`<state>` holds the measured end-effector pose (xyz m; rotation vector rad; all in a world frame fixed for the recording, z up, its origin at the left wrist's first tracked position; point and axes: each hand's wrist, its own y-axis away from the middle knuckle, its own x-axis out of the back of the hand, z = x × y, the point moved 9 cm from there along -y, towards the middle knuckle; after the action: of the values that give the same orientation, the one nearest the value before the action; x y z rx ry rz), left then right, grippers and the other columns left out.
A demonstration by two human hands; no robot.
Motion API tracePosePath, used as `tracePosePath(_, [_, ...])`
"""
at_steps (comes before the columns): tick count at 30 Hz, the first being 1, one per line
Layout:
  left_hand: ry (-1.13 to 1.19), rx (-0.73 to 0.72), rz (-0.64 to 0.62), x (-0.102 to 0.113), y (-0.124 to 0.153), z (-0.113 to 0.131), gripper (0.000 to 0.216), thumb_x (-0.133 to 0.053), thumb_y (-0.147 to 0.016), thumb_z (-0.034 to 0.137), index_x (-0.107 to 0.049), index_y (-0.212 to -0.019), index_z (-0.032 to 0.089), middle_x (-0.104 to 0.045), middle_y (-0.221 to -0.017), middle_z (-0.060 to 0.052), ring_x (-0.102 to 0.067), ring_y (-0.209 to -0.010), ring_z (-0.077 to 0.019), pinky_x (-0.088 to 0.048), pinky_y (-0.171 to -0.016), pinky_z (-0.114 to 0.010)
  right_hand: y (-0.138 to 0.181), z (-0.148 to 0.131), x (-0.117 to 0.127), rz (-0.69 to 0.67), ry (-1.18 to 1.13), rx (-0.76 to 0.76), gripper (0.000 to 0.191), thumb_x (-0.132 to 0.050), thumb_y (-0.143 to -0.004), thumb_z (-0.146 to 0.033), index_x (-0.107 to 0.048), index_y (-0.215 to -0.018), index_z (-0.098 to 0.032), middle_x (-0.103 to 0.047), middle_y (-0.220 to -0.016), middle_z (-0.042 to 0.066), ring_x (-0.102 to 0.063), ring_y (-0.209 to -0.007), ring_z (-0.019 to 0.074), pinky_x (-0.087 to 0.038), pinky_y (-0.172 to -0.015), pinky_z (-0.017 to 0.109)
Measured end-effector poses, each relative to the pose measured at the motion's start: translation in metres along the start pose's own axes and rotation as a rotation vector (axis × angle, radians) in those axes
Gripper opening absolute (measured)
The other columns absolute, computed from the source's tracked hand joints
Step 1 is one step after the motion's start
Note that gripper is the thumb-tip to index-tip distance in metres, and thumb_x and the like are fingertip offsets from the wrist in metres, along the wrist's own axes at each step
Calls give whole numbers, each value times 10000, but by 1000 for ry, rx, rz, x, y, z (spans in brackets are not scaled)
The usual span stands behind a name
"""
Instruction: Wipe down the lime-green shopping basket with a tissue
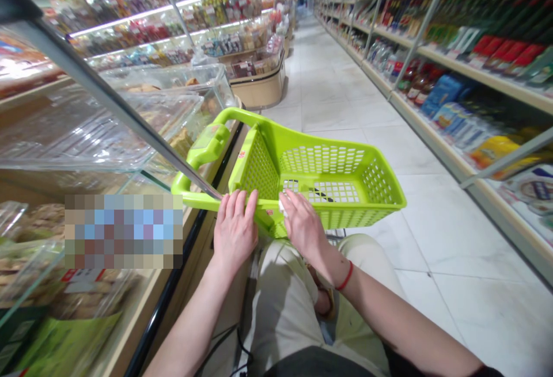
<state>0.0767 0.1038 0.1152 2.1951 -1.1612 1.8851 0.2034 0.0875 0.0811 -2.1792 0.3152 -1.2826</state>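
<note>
A lime-green plastic shopping cart (345, 207) with slotted basket walls stands crosswise in front of my knees. My left hand (235, 228) lies over the near rim, close to the handle end, its fingers bent across the edge. Just right of it, my right hand (305, 224), with a red cord on the wrist, presses a small white tissue-like piece (281, 205) against the same rim; most of that piece is hidden under the fingers. Inside the basket, a dark strip shows at the bottom. The cart's looped handle (181, 184) points left.
Clear display bins (142, 118) of packaged food crowd the left side. A slanting metal pole (129, 115) comes down close to my left hand. Bottles and boxes fill the shelves (479, 60) at right. A tiled aisle (315, 77) runs ahead between them.
</note>
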Motion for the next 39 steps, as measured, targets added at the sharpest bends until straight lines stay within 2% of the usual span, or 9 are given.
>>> tracePosePath(3, [-2,-3,3,1,0,0,596,-487,-850,156,-482,-1443,103,-568,-1385,-185,-474,-1367,-321,-261,-1223,-489,-13,-19,-7,-22,-23,32,470,-428,-948,-98,-547,-1402,-69,-574,-1426,232,-558,-1331,274,-443,-1153,480])
tracePosePath(6, [13,-5,-1,1,0,-1,599,-488,-851,155,-481,-1448,110,-569,-1389,-183,-479,-1367,-318,-259,-1225,-486,-13,-21,-8,-21,-17,57,480,-431,-949,-97,-535,-1417,-84,-570,-1433,226,-558,-1333,266,-442,-1153,479])
tracePosePath(14, [36,2,-23,1,0,-1,615,-491,-846,151,-469,-1459,101,-571,-1403,-183,-470,-1386,-319,-249,-1237,-486,23,30,15,11,68,26,514,-437,-894,-52,-527,-1400,-63,-602,-1389,219,-569,-1305,282,-465,-1127,501])
tracePosePath(18, [46,8,-19,5,-1,1,622,-484,-844,150,-455,-1460,60,-548,-1438,-196,-438,-1418,-331,-248,-1241,-488,28,42,18,-30,74,-17,546,-455,-870,-44,-512,-1412,-70,-588,-1402,225,-552,-1320,290,-460,-1128,516])
tracePosePath(21, [49,-43,-21,6,-4,11,635,-468,-838,141,-432,-1460,20,-517,-1484,-193,-411,-1442,-325,-220,-1254,-494,20,34,13,-37,58,-29,538,-462,-873,-59,-519,-1407,-60,-587,-1401,236,-562,-1309,301,-458,-1131,521])
tracePosePath(24, [58,-117,-40,4,-7,24,626,-448,-845,130,-430,-1464,31,-513,-1499,-171,-419,-1439,-304,-202,-1260,-494,6,16,3,-49,40,-13,520,-442,-892,-63,-531,-1405,-64,-583,-1412,235,-573,-1305,289,-465,-1128,496])
tracePosePath(27, [65,-119,-45,0,-7,29,618,-442,-856,131,-431,-1469,57,-533,-1485,-154,-453,-1410,-296,-203,-1255,-500,-4,-1,-6,-52,12,33,507,-415,-920,-79,-527,-1414,-56,-542,-1454,245,-557,-1331,281,-458,-1136,487])
tracePosePath(30, [80,-104,-52,-4,-7,29,623,-447,-857,138,-428,-1476,76,-536,-1482,-144,-454,-1404,-292,-206,-1252,-485,-7,-5,-9,-54,-3,55,497,-418,-931,-96,-534,-1414,-68,-537,-1462,240,-555,-1334,283,-454,-1138,488])
tracePosePath(39, [84,-81,-56,-4,-6,29,647,-451,-837,124,-417,-1479,54,-547,-1463,-154,-456,-1394,-295,-205,-1247,-471,22,32,12,-25,59,17,559,-456,-886,-61,-489,-1441,-112,-585,-1420,190,-546,-1329,274,-443,-1143,497])
